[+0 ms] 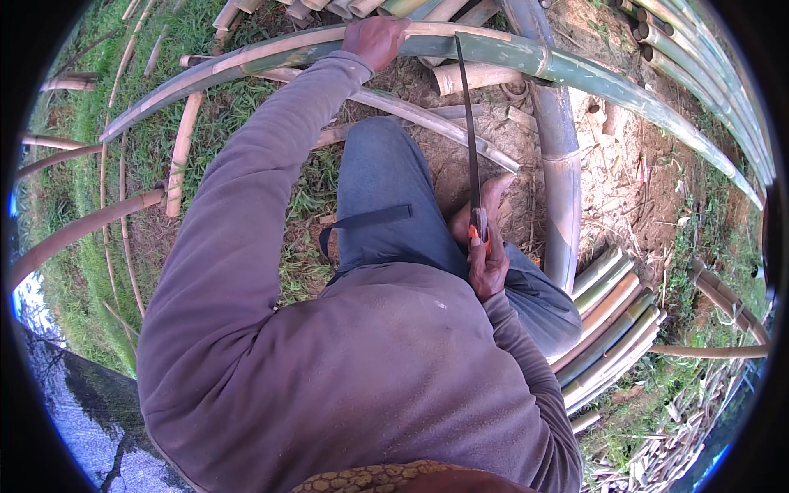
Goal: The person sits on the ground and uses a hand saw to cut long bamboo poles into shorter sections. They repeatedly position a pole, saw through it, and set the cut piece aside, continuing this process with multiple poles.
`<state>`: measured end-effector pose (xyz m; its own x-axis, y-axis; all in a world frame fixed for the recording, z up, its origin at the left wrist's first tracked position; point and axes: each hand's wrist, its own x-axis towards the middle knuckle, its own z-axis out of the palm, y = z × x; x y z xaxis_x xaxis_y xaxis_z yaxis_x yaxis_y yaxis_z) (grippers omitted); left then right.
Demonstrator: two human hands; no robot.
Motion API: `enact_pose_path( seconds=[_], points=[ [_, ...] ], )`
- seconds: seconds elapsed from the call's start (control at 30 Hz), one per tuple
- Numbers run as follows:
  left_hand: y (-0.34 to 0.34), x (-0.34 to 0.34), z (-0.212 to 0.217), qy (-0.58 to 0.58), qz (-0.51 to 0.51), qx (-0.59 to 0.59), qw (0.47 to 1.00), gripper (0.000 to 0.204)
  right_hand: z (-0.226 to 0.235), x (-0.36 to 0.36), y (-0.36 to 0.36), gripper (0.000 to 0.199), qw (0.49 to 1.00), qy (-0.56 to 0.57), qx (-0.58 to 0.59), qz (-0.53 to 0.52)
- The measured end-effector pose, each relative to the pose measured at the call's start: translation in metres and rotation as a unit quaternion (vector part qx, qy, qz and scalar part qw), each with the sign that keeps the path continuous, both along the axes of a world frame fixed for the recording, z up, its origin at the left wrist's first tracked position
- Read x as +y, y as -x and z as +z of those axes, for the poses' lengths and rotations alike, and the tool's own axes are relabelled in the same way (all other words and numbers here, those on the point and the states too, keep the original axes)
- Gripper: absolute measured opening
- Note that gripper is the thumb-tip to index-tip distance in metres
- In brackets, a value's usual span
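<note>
Left hand point(376, 43) extended well forward, gripping bamboo pole point(501, 53) lying crosswise ahead. Right hand point(489, 267) low, elbow bent, holding saw point(471, 131); blade points forward, overlapping pole.

Saw point(472, 135) across the bamboo pole point(503, 54) ahead

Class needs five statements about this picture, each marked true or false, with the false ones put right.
1. The right grip holds a saw. True.
2. The left grip is empty. False: the left grip holds a bamboo pole.
3. The saw's handle shows orange. True.
4. The saw points away from the bamboo pole. False: it points toward it.
5. A pile of poles lies beside the right leg. True.
</note>
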<state>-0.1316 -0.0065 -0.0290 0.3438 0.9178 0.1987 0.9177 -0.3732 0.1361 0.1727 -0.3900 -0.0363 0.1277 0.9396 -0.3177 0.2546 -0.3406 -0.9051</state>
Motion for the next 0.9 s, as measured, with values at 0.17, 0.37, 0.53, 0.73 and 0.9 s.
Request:
enact_pose_path(
  seconds=[0.17,0.37,0.53,0.73,0.9],
  points=[
    [0.005,0.003,-0.006,-0.002,-0.002,-0.018,1.000,0.034,-0.021,0.006,0.007,0.053,1.000,-0.011,-0.013,0.024],
    [0.004,0.003,-0.004,-0.003,-0.006,-0.039,0.999,0.034,-0.041,0.004,0.005,0.054,0.997,-0.013,-0.045,0.061],
    [0.003,-0.001,-0.006,-0.036,-0.011,-0.024,0.999,0.033,-0.037,0.008,0.005,0.054,0.999,0.021,-0.016,0.043],
    [0.006,0.005,-0.013,-0.043,-0.012,-0.026,0.999,0.032,-0.040,0.005,0.004,0.055,0.999,0.006,-0.027,0.045],
    [-0.001,-0.002,0.001,0.008,0.010,-0.043,0.999,0.032,-0.034,0.002,-0.004,0.053,0.999,-0.005,-0.004,0.035]
  ],
)
